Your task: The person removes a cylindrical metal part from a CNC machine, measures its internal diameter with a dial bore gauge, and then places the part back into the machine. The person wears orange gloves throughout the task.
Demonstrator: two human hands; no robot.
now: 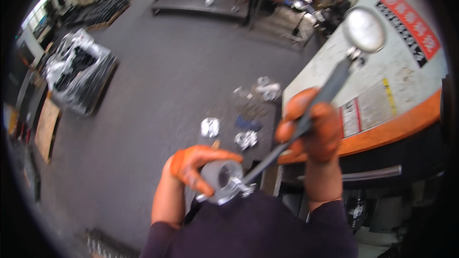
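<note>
left hand (pixel 193 165) grips metal ring part (pixel 224 177) | right hand (pixel 311 126) closed on dial bore gauge (pixel 330 86) | axis: dial upper-right, tip in bore | tip hidden, blurred

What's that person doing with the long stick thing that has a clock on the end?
A person in orange gloves holds a silvery metal ring part in the left hand. The right hand grips the stem of a long gauge, whose round dial sits at its far end and whose lower end is in the part's hole. More shiny metal parts lie beyond the hands, beside an orange-edged table.
</note>
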